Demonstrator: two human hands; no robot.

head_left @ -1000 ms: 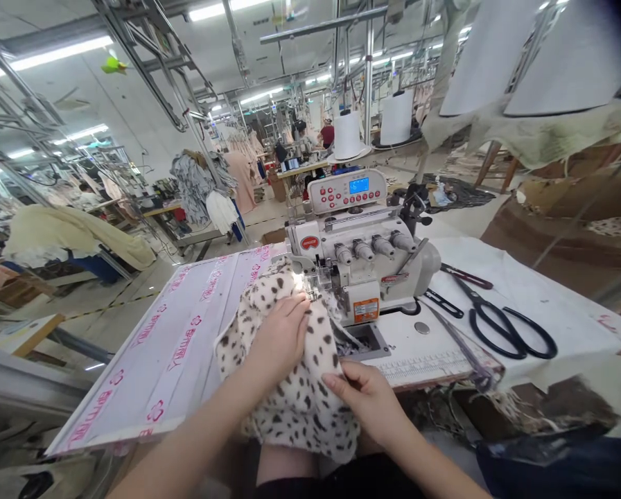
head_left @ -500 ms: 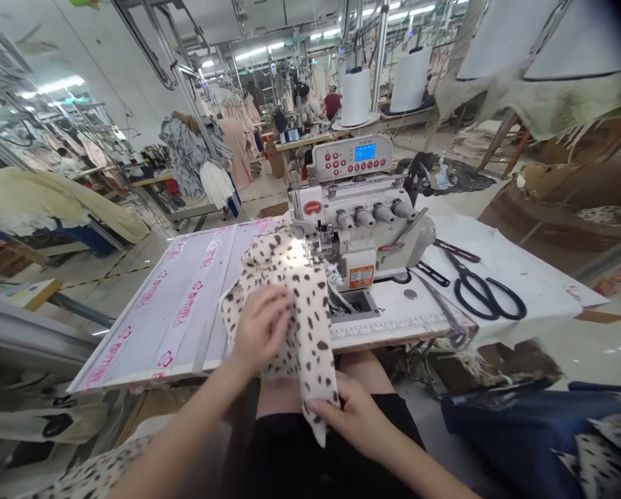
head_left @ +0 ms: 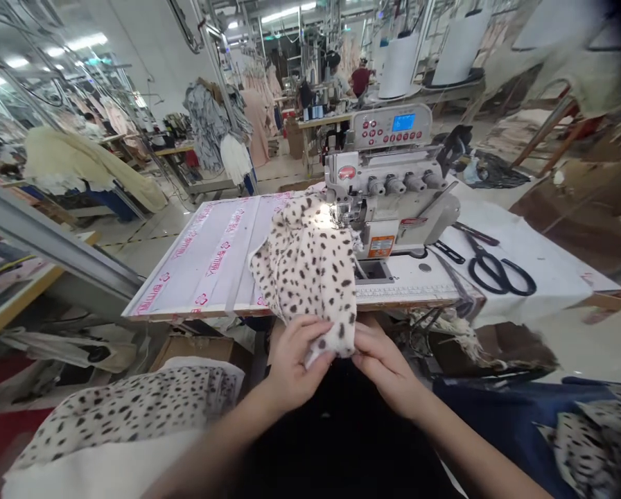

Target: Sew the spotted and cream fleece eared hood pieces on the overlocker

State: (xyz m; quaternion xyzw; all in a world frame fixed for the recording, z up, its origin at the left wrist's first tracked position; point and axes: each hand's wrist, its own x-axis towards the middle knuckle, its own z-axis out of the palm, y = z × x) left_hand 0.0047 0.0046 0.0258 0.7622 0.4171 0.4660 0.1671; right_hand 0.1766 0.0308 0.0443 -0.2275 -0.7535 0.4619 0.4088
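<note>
A cream fabric with dark spots [head_left: 313, 267] runs from under the lit needle area of a white sewing machine [head_left: 388, 187] over the table's front edge. My left hand [head_left: 299, 360] is closed on the fabric's lower end, with thumb and fingers pinching it. At the fabric's lower right corner, my right hand [head_left: 386, 360] grips the edge between thumb and fingers. Both hands are close together, just in front of the table [head_left: 222, 256].
Black scissors [head_left: 500, 270] lie on the table right of the machine. More spotted fabric [head_left: 134, 409] is piled at the lower left, and some rests on dark blue cloth [head_left: 482, 416] at the lower right. Thread cones [head_left: 398, 66] stand behind.
My left hand has moved from the top of the fabric down to its lower end, beside my right hand. The fabric's hanging end has been lifted and gathered. The camera view has shifted.
</note>
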